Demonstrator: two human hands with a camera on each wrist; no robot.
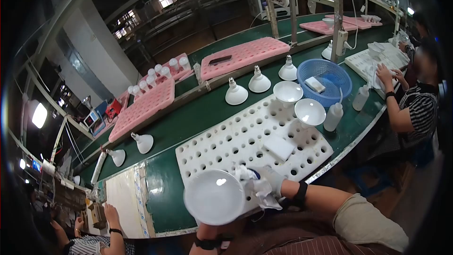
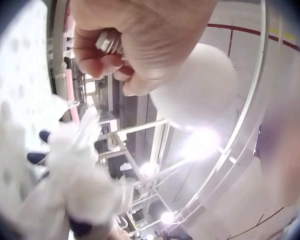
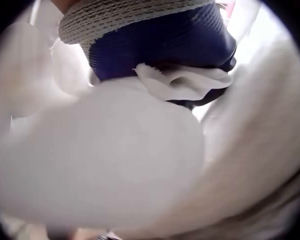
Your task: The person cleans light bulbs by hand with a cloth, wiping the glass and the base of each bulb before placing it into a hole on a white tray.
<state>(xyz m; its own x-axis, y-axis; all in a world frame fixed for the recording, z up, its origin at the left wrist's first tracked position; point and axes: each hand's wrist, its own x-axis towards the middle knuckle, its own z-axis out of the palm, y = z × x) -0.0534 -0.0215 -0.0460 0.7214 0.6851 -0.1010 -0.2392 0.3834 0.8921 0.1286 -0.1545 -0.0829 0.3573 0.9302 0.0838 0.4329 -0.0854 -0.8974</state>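
My bare left hand (image 2: 140,37) grips a wide white reflector bulb by its ribbed screw base (image 2: 110,44), fingers curled round it. In the head view the bulb's face (image 1: 214,197) points up at the near edge of the foam board and hides most of that hand. My right hand (image 1: 271,180) wears a knit glove with a dark blue coated palm (image 3: 155,42). Its fingers hold a crumpled white cloth (image 3: 185,82) close beside the bulb's rim. The bulb (image 3: 100,155) fills much of the right wrist view.
A white foam board (image 1: 222,146) with rows of holes carries two face-up bulbs (image 1: 310,112) and a white block (image 1: 279,147). Beyond are a blue basket (image 1: 347,78), squeeze bottles (image 1: 333,117), standing bulbs (image 1: 259,82) and pink trays (image 1: 245,54). People work at both sides.
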